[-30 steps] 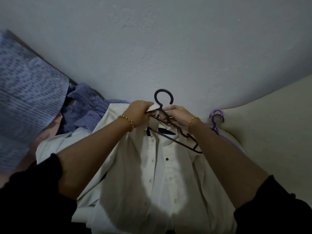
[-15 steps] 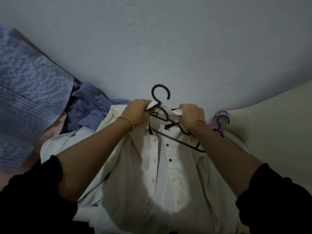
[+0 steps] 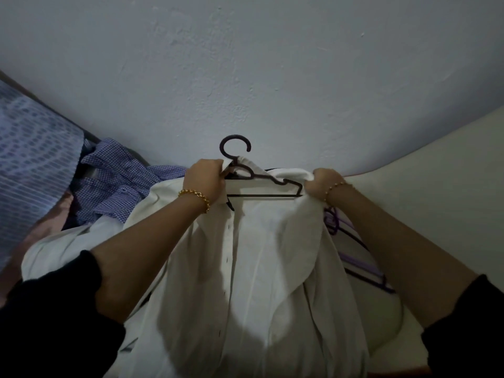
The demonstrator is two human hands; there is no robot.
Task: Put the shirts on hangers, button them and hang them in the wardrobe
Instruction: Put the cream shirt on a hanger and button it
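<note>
My left grip (image 3: 207,178) is clamped on the collar of the white shirt (image 3: 261,255), at the neck of the dark hanger (image 3: 261,196). My right grip (image 3: 321,184) was at the collar half a second ago. It has shifted out to the hanger's right end and is clamped on the shoulder cloth there. The hanger now sits level, not tilted. Judgement: the right shoulder is nearly seated; the placket is open and buttoning has not begun. The shirt drapes before the wall, beside the purple hangers (image 3: 331,222).

The white shirt (image 3: 259,268) and the left hand (image 3: 207,180) cover the dark hanger (image 3: 261,196)'s left half, and the shirt's lower part runs off the bottom edge.
</note>
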